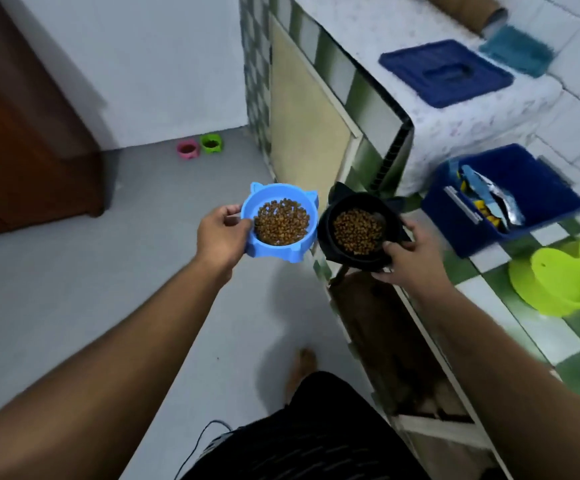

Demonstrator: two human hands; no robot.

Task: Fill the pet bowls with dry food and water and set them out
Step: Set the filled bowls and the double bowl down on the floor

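Left hand [221, 233]: grip clamped on the blue bowl [264, 251] rim. Right hand [416, 254]: grip clamped on the black bowl [325, 230]. Both bowls are held above the floor [74, 289] by the counter [510, 327] edge, carrying kibble [281, 221]. Risk: either 1-handed rim hold tilts and kibble spills.

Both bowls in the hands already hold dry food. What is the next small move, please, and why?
Probably carry both forward and set them down by the far wall. The left hand grips the blue bowl, the right hand the black bowl, both full of kibble, and a pink bowl and a green bowl already stand there.
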